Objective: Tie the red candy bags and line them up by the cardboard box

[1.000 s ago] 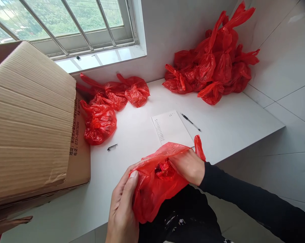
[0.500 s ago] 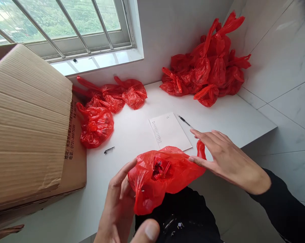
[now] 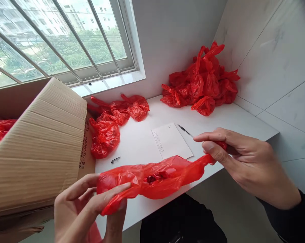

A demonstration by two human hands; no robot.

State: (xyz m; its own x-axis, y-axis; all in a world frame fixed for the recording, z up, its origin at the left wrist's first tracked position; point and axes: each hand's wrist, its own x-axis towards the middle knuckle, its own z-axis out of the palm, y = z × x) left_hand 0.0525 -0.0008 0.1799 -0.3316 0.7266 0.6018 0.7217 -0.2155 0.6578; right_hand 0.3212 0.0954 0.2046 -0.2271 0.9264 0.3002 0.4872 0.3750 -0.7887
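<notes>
A thin red plastic bag is stretched sideways between my two hands, above the table's front edge. Through its gathered mouth, small dark red items show, too crumpled in to make out. My left hand is closed on the bag's left side, fingers over the plastic and thumb beneath. My right hand pinches the twisted right handle between thumb and fingers. Just beyond the bag lies a sheet of paper with handwriting, a pen at its right. A black pen cap lies left of it.
A large open cardboard box stands at the left, with red bags inside. Several tied red bags sit beside it, and a heap of more fills the far corner. A barred window is behind the white table.
My right hand has gone from loosely open to gripping the bag's right handle. My left hand has moved left and closed on the other side, so the bag is pulled wider and flatter.
</notes>
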